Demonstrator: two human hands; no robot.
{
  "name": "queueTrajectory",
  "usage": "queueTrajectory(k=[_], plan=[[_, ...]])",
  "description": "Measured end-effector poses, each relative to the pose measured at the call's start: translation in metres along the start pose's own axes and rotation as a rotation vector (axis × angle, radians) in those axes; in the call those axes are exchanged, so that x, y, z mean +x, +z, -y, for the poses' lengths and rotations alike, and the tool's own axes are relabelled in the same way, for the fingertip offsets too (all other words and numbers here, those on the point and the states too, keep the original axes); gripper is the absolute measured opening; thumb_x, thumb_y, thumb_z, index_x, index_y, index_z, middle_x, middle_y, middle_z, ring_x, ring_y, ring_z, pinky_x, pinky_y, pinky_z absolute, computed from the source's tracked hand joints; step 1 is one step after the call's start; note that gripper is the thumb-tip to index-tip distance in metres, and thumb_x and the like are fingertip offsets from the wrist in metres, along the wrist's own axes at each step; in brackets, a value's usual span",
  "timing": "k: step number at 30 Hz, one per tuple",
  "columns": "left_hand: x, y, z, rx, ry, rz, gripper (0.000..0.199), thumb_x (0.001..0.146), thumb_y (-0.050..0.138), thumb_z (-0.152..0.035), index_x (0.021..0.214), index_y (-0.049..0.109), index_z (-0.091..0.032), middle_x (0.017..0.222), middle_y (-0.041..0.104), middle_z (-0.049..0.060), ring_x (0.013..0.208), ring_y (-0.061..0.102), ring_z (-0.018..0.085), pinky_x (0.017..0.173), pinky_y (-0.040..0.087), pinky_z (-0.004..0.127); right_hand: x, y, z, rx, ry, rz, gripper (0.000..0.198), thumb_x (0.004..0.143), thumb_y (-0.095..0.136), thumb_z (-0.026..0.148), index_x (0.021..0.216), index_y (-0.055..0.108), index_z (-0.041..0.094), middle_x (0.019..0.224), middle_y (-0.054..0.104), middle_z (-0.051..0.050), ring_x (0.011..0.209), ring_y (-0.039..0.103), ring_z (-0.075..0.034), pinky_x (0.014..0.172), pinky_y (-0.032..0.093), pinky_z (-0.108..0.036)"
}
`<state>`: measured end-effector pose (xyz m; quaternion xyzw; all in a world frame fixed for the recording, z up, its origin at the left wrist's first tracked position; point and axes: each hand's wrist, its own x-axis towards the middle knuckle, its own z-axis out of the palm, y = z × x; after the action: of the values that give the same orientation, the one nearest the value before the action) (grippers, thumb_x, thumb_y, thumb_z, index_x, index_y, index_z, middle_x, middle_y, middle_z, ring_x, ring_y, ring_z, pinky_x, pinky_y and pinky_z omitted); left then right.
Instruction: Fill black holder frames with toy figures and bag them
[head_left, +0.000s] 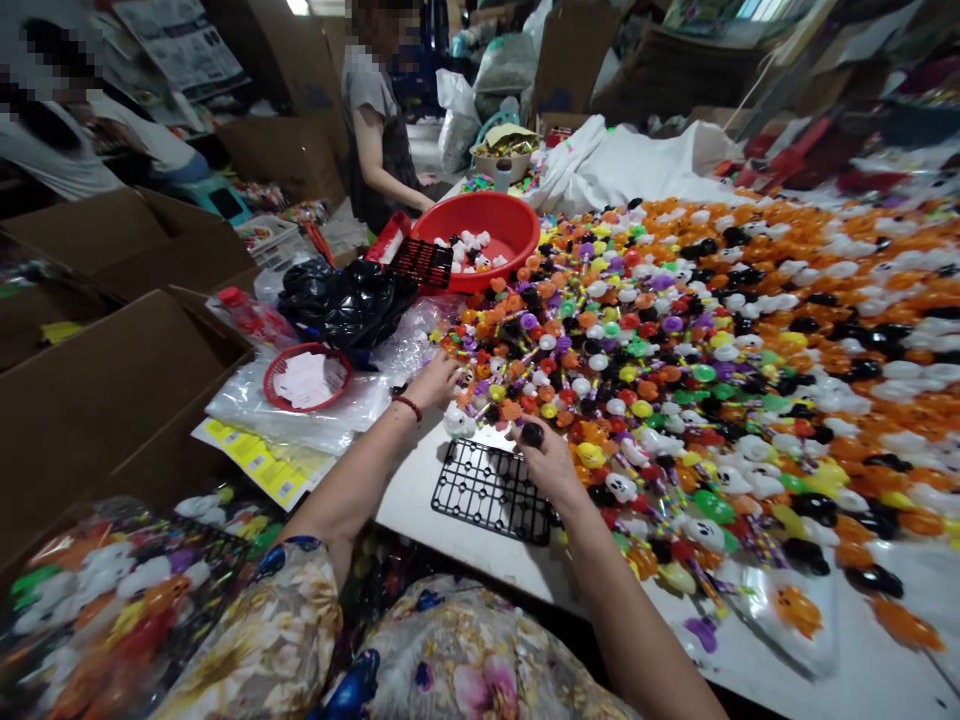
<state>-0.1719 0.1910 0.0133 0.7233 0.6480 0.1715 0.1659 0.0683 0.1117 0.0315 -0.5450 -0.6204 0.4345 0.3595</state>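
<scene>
My right hand [549, 462] is closed with a small black round-topped toy [532, 434] in its fingers; the toy's lower part is hidden. Directly below that hand, a black plastic grid tray [480, 490] lies flat on the white tabletop [409, 500]. At the near left edge of the heap, my left hand [436, 385] has its fingers curled together among small toys, and what they pinch is hidden. A white ghost-faced toy [459, 421] sits between the two hands. The heap of colourful small toys [600, 360] spreads to the right.
A red basin [514, 230] with white and black pieces stands behind the heap, with a black rack [421, 262] at its rim. To the left are a red basket [343, 385] of white papers, a black bag [337, 300] and cardboard boxes [97, 390]. Another person [375, 140] stands beyond.
</scene>
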Motion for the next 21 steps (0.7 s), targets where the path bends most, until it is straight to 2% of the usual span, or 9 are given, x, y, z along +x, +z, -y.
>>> queueTrajectory(k=[2, 5, 7, 9, 11, 14, 16, 18, 21], plan=[[0.001, -0.001, 0.002, -0.099, -0.043, -0.015, 0.017, 0.084, 0.057, -0.014, 0.098, 0.065, -0.018, 0.112, 0.055, 0.008, 0.1, 0.06, 0.022, 0.095, 0.048, 0.035, -0.005, 0.0, 0.001, 0.042, 0.014, -0.009, 0.043, 0.074, 0.061, 0.051, 0.099, 0.071, 0.017, 0.078, 0.073, -0.005, 0.075, 0.067, -0.022, 0.071, 0.054, -0.035], [0.002, -0.004, 0.004, -0.214, -0.068, -0.013, 0.022, 0.075, 0.062, -0.008, 0.094, 0.065, -0.019, 0.105, 0.058, 0.007, 0.097, 0.061, 0.022, 0.094, 0.048, 0.036, -0.01, 0.002, 0.004, 0.076, 0.02, -0.025, 0.045, 0.07, 0.061, 0.056, 0.09, 0.071, 0.016, 0.075, 0.071, -0.006, 0.073, 0.065, -0.022, 0.07, 0.053, -0.035], [0.001, -0.008, 0.001, -0.252, -0.084, -0.055, 0.019, 0.078, 0.06, -0.01, 0.094, 0.063, -0.018, 0.1, 0.06, 0.007, 0.097, 0.061, 0.022, 0.094, 0.048, 0.036, -0.013, 0.003, 0.006, 0.088, 0.016, -0.035, 0.047, 0.071, 0.06, 0.058, 0.089, 0.071, 0.016, 0.071, 0.07, -0.005, 0.071, 0.064, -0.022, 0.069, 0.053, -0.035], [-0.003, -0.013, -0.004, -0.291, -0.118, -0.115, 0.018, 0.087, 0.051, -0.016, 0.101, 0.061, -0.017, 0.093, 0.062, 0.006, 0.091, 0.062, 0.02, 0.088, 0.05, 0.035, -0.016, 0.002, 0.009, 0.09, -0.009, -0.054, 0.046, 0.073, 0.06, 0.056, 0.091, 0.071, 0.016, 0.073, 0.071, -0.006, 0.072, 0.065, -0.022, 0.07, 0.053, -0.036], [-0.013, -0.02, -0.011, -0.503, -0.17, -0.15, 0.025, 0.093, 0.041, -0.022, 0.112, 0.057, -0.017, 0.083, 0.061, 0.003, 0.076, 0.062, 0.017, 0.075, 0.052, 0.031, -0.02, 0.0, 0.012, 0.08, -0.051, -0.071, 0.043, 0.075, 0.06, 0.053, 0.094, 0.072, 0.017, 0.083, 0.074, -0.007, 0.078, 0.067, -0.023, 0.075, 0.054, -0.037], [-0.035, -0.032, -0.027, -1.108, -0.201, -0.078, 0.027, 0.092, 0.047, -0.028, 0.116, 0.055, -0.019, 0.076, 0.06, 0.0, 0.061, 0.057, 0.01, 0.061, 0.05, 0.023, -0.027, -0.003, 0.02, 0.06, -0.125, -0.088, 0.04, 0.081, 0.06, 0.049, 0.102, 0.073, 0.018, 0.096, 0.076, -0.008, 0.09, 0.069, -0.024, 0.083, 0.055, -0.039], [-0.053, -0.039, -0.038, -1.38, -0.186, 0.01, 0.028, 0.087, 0.059, -0.032, 0.111, 0.058, -0.019, 0.081, 0.063, 0.0, 0.061, 0.058, 0.009, 0.059, 0.049, 0.02, -0.032, -0.004, 0.026, 0.041, -0.193, -0.097, 0.038, 0.084, 0.059, 0.045, 0.109, 0.073, 0.019, 0.103, 0.076, -0.008, 0.095, 0.069, -0.024, 0.086, 0.055, -0.04], [-0.07, -0.042, -0.05, -1.466, -0.184, 0.071, 0.031, 0.082, 0.068, -0.037, 0.106, 0.06, -0.019, 0.084, 0.065, 0.001, 0.062, 0.057, 0.008, 0.058, 0.048, 0.02, -0.035, -0.003, 0.031, 0.004, -0.285, -0.107, 0.035, 0.087, 0.058, 0.04, 0.112, 0.072, 0.02, 0.106, 0.075, -0.009, 0.098, 0.069, -0.024, 0.088, 0.055, -0.039], [-0.088, -0.042, -0.065, -1.474, -0.163, 0.128, 0.039, 0.076, 0.075, -0.043, 0.102, 0.06, -0.018, 0.085, 0.065, 0.001, 0.063, 0.055, 0.007, 0.058, 0.047, 0.02, -0.038, -0.002, 0.036, -0.083, -0.411, -0.121, 0.032, 0.091, 0.055, 0.034, 0.114, 0.072, 0.021, 0.104, 0.075, -0.009, 0.094, 0.07, -0.022, 0.085, 0.056, -0.037]])
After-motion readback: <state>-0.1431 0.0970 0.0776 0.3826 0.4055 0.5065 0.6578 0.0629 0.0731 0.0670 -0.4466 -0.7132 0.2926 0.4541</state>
